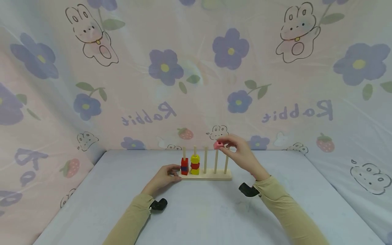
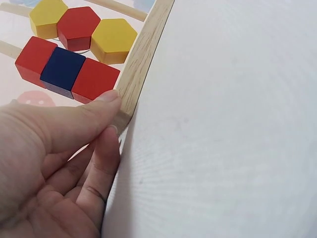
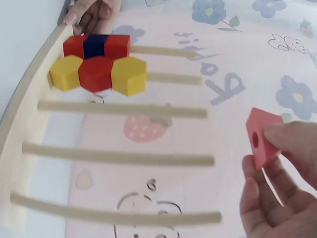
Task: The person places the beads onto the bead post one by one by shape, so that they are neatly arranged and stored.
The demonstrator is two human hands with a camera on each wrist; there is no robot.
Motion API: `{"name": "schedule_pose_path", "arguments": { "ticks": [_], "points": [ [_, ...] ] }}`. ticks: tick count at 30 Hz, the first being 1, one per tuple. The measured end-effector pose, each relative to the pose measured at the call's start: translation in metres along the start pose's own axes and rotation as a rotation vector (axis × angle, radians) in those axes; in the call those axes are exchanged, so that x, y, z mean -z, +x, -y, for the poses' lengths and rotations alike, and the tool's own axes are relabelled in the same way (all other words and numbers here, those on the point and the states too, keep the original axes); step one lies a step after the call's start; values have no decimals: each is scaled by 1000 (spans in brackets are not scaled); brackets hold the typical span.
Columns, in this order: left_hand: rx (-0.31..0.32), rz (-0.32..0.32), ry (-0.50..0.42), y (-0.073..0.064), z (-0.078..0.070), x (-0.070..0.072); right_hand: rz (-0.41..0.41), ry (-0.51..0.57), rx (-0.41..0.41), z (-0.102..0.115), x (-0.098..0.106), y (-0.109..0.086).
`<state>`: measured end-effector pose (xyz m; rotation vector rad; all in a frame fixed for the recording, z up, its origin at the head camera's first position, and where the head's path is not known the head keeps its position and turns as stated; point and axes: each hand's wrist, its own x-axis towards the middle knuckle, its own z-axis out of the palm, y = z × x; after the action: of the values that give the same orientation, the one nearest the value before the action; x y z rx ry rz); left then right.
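Observation:
A wooden peg stand (image 1: 208, 176) with several upright pegs stands on the table. My left hand (image 1: 163, 176) pinches the left end of its base between thumb and fingers. On the leftmost peg are red, blue and red square blocks (image 2: 63, 72). The peg beside it carries yellow, red and yellow hexagonal blocks (image 3: 96, 74). Up at the tops of the bare pegs, my right hand (image 1: 240, 153) pinches a pink five-sided block (image 3: 261, 135) by its edges. The block's hole faces the peg ends in the right wrist view, with a gap between them.
A pale white cloth covers the table (image 1: 196, 211). Behind it hangs a curtain (image 1: 196, 85) printed with rabbits, flowers and strawberries. Black wrist-worn devices (image 1: 248, 190) sit at both sleeve cuffs.

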<state>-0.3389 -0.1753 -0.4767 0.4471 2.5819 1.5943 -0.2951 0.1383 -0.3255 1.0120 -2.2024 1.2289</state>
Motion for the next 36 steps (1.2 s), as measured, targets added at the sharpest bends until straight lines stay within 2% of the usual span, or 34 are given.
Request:
{"name": "schedule_pose_path", "arguments": {
  "ticks": [7, 13, 16, 20, 22, 23, 30, 36],
  "points": [
    [14, -16, 26, -1, -2, -2, -34, 7, -86, -30, -33, 13],
    [1, -17, 15, -15, -30, -1, -54, 30, -136, -39, -50, 16],
    [-19, -12, 20, -14, -27, 0, -50, 37, -192, -43, -55, 15],
    [-20, -5, 19, -3, -7, 0, -48, 44, -275, -50, -62, 11],
    [-11, -3, 12, -1, -6, 0, -56, 69, -305, -53, -65, 8],
    [-11, 3, 9, 2, -1, 0, -61, 90, -321, -55, -67, 6],
    [-5, 10, 12, 2, 2, 0, -108, 247, -426, -64, -77, -5],
    [-1, -4, 13, 2, 1, 0, -116, 228, -555, -71, -90, -16]
  ]
}}
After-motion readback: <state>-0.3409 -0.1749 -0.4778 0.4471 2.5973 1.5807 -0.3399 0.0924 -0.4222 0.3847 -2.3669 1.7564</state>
